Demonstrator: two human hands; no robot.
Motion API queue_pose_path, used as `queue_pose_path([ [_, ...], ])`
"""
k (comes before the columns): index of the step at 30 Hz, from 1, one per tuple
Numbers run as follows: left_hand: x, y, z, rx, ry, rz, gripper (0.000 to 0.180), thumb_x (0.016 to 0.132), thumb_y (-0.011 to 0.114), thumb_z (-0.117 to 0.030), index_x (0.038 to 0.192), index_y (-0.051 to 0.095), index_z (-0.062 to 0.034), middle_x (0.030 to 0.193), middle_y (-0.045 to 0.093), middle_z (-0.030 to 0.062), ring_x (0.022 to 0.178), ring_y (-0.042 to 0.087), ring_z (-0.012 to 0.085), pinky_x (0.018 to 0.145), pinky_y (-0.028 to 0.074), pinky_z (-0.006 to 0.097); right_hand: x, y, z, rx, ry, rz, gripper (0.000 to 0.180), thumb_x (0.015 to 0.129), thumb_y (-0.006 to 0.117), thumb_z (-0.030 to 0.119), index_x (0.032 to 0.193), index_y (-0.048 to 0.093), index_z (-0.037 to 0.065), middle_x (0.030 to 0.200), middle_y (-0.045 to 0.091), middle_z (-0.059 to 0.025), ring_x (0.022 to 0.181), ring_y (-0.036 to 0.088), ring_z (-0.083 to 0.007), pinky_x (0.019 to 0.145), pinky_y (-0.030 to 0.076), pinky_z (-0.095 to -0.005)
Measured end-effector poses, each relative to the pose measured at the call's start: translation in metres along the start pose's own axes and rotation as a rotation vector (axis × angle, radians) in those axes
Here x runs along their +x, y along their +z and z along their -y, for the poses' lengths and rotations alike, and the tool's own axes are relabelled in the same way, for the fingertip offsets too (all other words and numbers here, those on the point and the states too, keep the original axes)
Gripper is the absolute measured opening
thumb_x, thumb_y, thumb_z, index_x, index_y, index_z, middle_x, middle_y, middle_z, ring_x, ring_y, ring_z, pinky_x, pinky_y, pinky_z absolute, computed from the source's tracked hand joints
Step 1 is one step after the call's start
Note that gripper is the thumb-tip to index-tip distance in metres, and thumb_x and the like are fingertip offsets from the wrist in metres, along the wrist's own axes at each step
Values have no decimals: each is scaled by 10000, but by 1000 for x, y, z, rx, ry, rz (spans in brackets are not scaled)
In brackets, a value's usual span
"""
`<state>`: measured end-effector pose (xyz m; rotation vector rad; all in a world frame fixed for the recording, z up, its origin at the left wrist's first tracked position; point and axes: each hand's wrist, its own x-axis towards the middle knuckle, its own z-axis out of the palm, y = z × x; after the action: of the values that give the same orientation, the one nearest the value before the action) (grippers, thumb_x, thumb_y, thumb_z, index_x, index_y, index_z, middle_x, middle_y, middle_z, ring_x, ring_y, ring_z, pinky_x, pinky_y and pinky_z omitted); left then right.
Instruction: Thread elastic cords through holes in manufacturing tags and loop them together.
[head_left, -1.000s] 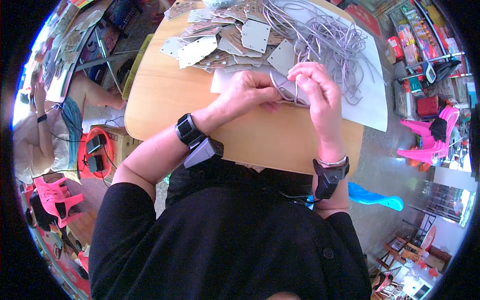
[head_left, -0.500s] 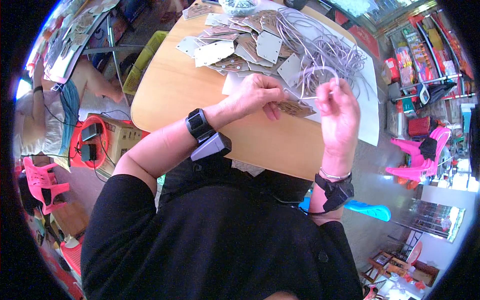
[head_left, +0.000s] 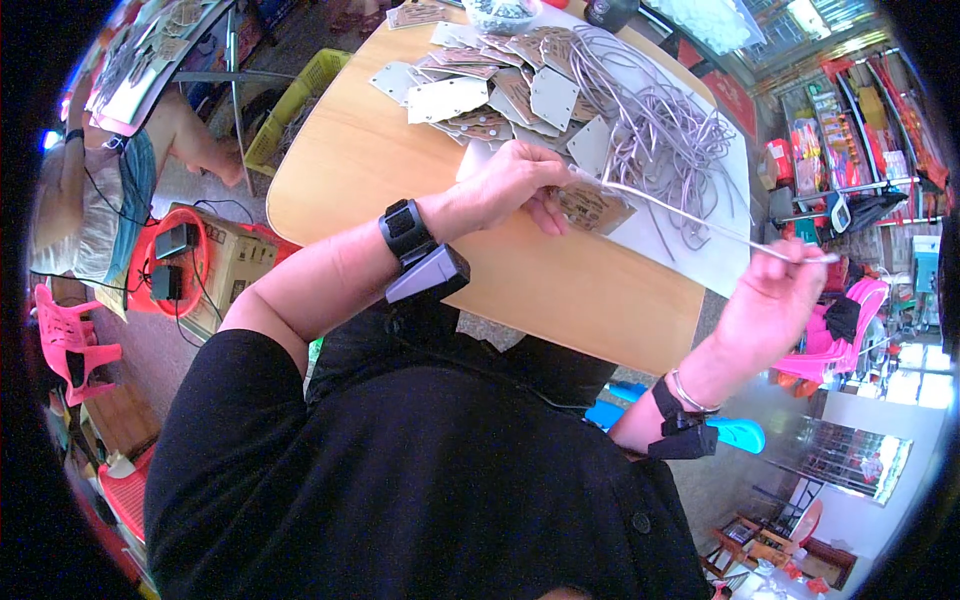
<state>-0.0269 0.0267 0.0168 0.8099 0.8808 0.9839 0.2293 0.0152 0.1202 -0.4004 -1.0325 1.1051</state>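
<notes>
On the round wooden surface [head_left: 380, 170], near its front edge, my left hand [head_left: 510, 185] pinned a brown perforated card [head_left: 593, 208] flat, fingers curled over its near corner. My right hand [head_left: 770, 305] had swung out past the surface's right rim, closed in a pinch on the end of a grey cord [head_left: 690, 218]. That cord ran taut and straight from the card up to my raised fingers.

A second before, both hands had been huddled together over the card, working at one spot. Half a second before, the right hand had begun lifting away. Now it was well apart from the left, and the cord was drawn out long between them. I judged that the cord had been threaded through a hole in the card and was being pulled through.

Behind the left hand lay a heap of pale and brown cards [head_left: 490, 85], overlapping. Just beside it, to the right, a tangle of loose grey cords [head_left: 665, 130] sprawled over a white sheet [head_left: 715, 262]. My black sleeve filled the lower view.
</notes>
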Motion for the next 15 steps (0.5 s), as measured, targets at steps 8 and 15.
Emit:
queue_pose_path([
  [8,4,0,2,-90,29,-4,211,921,498,-168,959,567,27,784,621,130,630,674,253,533,564,310,-48,30,-91,-946,202,161,60,809,665,82,823,655,25,692,575,-7,582,505,-94,539,411,-244],
  [15,6,0,6,11,85,4,212,934,512,-185,935,582,15,783,626,110,636,665,212,568,558,300,-49,43,-102,-1222,32,241,68,806,657,102,787,650,36,685,590,-82,565,551,-178,526,423,-296],
])
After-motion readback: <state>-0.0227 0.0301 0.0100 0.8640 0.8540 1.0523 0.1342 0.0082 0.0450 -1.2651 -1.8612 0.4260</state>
